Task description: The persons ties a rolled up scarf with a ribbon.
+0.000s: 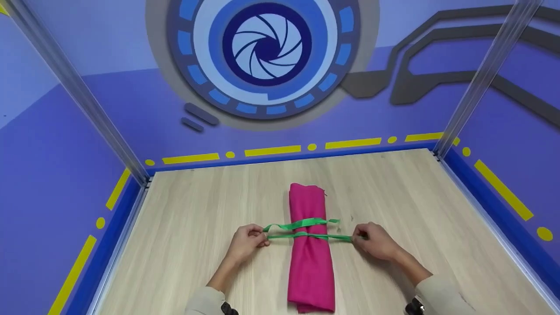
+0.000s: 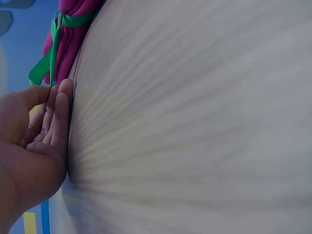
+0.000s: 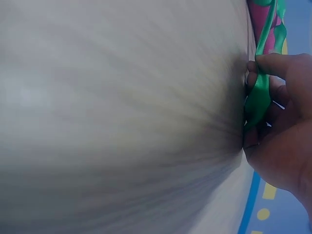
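**Green ribbon pulled tight across a rolled pink cloth**

Head view: a rolled pink cloth [image 1: 310, 249] lies lengthwise in the middle of the pale wooden surface [image 1: 188, 227]. A green ribbon [image 1: 306, 229] crosses it. The left hand [image 1: 247, 243] pinches one ribbon end just left of the roll; the right hand [image 1: 376, 240] pinches the other end just to its right.

Left wrist view: the left hand's fingers [image 2: 58, 114] lie close together against the surface, pinching the ribbon [image 2: 46, 66] that leads to the cloth [image 2: 70, 36].

Right wrist view: the right hand's fingers [image 3: 275, 63] curl around the ribbon [image 3: 261, 92], thumb pressed on it, beside the cloth [image 3: 261, 24].
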### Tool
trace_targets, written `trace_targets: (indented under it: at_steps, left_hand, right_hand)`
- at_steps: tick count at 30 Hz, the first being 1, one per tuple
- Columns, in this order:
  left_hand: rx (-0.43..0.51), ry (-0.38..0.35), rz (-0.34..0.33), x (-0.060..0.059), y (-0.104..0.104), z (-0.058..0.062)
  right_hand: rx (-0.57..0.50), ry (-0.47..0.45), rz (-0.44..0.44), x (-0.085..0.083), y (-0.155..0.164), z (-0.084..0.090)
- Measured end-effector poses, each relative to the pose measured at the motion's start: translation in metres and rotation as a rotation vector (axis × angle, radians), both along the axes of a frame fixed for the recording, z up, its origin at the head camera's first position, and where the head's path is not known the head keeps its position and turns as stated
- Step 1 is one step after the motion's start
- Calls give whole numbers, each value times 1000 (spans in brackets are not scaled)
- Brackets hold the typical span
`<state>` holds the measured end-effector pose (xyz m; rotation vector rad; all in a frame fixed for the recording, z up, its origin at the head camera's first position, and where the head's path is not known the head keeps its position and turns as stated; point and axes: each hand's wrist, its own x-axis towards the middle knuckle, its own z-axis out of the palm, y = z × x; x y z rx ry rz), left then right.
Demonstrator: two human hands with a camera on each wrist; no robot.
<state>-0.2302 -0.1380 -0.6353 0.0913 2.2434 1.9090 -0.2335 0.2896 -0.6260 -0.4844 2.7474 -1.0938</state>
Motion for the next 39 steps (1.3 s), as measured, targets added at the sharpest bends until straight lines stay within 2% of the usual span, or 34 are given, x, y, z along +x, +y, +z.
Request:
trace_targets:
  at_steps: [6, 13, 17, 20, 27, 31, 35, 39]
  left_hand:
    - [-7, 3, -8, -1, 0, 2]
    - [-3, -21, -41, 0, -2, 8]
    - [9, -31, -29, 1, -2, 12]
    - [68, -45, 15, 1, -2, 12]
    - [333, -175, 188, 1, -2, 15]
    - [402, -173, 266, -2, -2, 22]
    - [393, -112, 323, -4, -5, 31]
    - [297, -19, 343, -3, -11, 40]
  right_hand:
    - [1, 16, -19, 1, 0, 0]
    - [10, 66, 66, 0, 3, 5]
    - [20, 73, 95, 0, 4, 9]
    - [29, 63, 100, 1, 4, 12]
    - [0, 39, 97, 3, 7, 18]
    - [-33, 49, 98, 0, 10, 24]
    - [-54, 66, 84, -2, 14, 29]
    - [-56, 99, 62, -3, 18, 32]
